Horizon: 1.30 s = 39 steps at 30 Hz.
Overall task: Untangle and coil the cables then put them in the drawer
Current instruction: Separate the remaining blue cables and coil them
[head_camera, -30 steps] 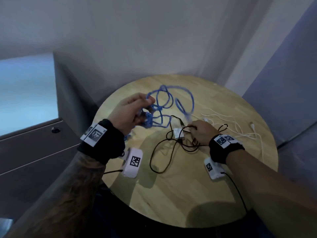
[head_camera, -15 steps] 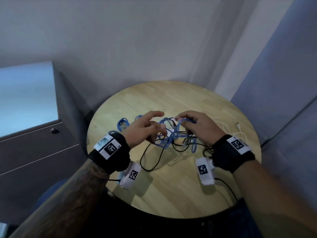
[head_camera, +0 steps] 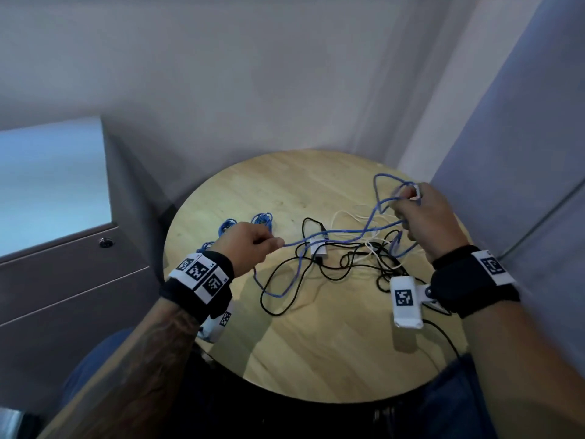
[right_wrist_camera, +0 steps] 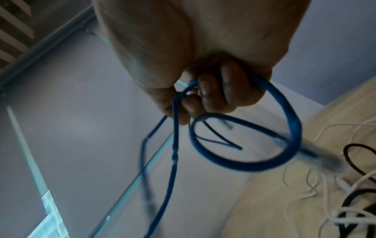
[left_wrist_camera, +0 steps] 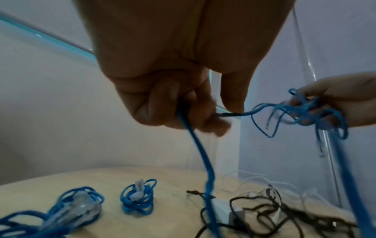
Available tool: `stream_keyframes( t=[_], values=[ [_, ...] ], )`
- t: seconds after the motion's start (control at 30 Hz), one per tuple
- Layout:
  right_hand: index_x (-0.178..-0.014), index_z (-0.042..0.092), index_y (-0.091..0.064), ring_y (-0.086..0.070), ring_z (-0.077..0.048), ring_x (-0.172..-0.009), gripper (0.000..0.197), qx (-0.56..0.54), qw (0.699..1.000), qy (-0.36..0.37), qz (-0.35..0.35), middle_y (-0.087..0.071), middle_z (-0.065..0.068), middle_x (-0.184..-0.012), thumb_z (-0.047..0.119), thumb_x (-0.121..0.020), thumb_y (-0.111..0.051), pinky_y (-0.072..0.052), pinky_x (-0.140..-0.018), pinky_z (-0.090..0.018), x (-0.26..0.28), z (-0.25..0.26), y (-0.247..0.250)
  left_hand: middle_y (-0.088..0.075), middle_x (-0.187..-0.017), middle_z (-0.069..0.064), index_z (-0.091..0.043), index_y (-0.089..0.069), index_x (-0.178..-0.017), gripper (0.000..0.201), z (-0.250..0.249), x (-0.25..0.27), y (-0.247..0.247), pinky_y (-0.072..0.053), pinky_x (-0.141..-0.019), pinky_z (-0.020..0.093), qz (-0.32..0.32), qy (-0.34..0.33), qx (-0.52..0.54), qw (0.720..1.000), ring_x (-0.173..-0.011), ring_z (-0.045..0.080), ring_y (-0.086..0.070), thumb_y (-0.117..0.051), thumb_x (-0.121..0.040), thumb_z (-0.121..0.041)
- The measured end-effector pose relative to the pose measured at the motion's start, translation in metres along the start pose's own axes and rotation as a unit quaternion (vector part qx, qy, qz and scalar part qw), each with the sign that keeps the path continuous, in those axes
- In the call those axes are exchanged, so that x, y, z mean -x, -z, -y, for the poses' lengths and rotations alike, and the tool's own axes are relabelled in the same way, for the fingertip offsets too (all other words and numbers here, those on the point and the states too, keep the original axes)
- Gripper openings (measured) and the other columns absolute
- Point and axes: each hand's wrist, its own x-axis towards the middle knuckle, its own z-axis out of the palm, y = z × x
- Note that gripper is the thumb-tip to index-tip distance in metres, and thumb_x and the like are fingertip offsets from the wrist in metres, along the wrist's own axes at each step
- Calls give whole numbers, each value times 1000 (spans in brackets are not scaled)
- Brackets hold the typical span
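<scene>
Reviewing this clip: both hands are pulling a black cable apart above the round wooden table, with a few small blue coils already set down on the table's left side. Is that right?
Not quite. The cable stretched between the left hand and the right hand is the blue cable, not a black one; the black cable lies loose on the table. The head view shows this. The blue coils do sit on the left.

a round wooden table (head_camera: 316, 343) carries the things. beyond the left hand's fingers (head_camera: 269, 242) lie small coiled blue bundles (head_camera: 262, 220), near the table's far left edge. between the fingers of both hands a loose black cable (head_camera: 285, 280) lies tangled with a thin white cable (head_camera: 373, 248) and a small white adapter (head_camera: 317, 248).
</scene>
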Motion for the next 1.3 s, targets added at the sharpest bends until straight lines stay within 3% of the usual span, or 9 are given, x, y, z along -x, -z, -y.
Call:
stream_keyframes(
  t=[0.13,0.27,0.4,0.57,0.67,0.87,1.03,1.17,1.3],
  values=[
    [-93,20,-62,-56,-20,-61,13,56,981,-28,182,-67,-7,-78,23,-86,-73,-44,-58,-32,8,9,13,-45,-65,-2,-13,-69,-76,43,6,-7,10,-33,-61,34,-60,21,134,989,-60,20,-35,-65,-99,-49],
    [-88,31,-79,-67,-16,-82,4,236,885,23,401,-76,6,-86,31,-88,-75,-47,-76,-36,27,12,2,-31,-61,-3,-9,-65,-83,38,-1,-6,12,-50,-62,33,-57,20,361,930,-54,15,-28,-62,-104,-40],
    [-94,34,-82,-71,-12,-90,19,199,892,33,404,-79,9,-88,21,-89,-69,-49,-84,-36,28,21,-6,-27,-61,-5,-9,-68,-90,32,-8,-5,7,-25,-47,24,-49,12,375,926,-52,13,-22,-61,-105,-36],
    [-129,31,-68,-62,-7,-121,47,9,922,66,380,-68,11,-129,4,-90,-67,-51,-100,-35,31,26,-14,-25,-62,-5,-5,-69,-94,29,-15,-5,-2,-16,-47,23,12,-15,369,929,-52,11,-20,-60,-106,-29],
    [-133,34,-67,-65,-8,-100,39,22,952,120,282,-68,14,-120,23,-96,-75,-52,-90,-34,38,28,-35,-24,-62,-4,-1,-70,-96,30,-20,-4,-9,-17,-48,23,40,-34,358,932,-52,12,-19,-61,-106,-28],
    [-104,15,-71,-67,-16,-77,4,-35,927,79,365,-73,-3,-89,16,-103,-67,-50,-71,-30,40,28,-40,-48,-68,2,-8,-78,-97,28,-24,-4,-7,-51,-65,33,-61,-37,310,948,-60,15,-43,-64,-104,-31],
    [-106,6,-62,-70,-24,-75,8,-135,933,63,328,-71,-17,-85,14,-107,-61,-55,-67,-30,37,23,-48,-66,-96,-3,-18,-65,-103,20,-36,2,-26,-51,-80,34,-232,-83,191,950,-88,13,-62,-61,-104,-38],
    [-108,6,-58,-76,-35,-87,10,-309,915,-13,258,-65,-17,-89,15,-109,-59,-58,-69,-33,26,17,-60,-70,-87,20,-1,-68,-102,44,-42,9,-43,-58,-85,47,7,-141,343,929,-81,32,-68,-50,-109,-40],
    [-102,10,-61,-73,-33,-81,10,-428,893,-35,134,-66,-14,-87,18,-107,-64,-60,-72,-38,7,13,-48,-74,-87,11,-9,-71,-102,9,-35,11,-61,-57,-90,43,140,-132,233,953,-82,23,-71,-66,-101,-16]
  ],
)
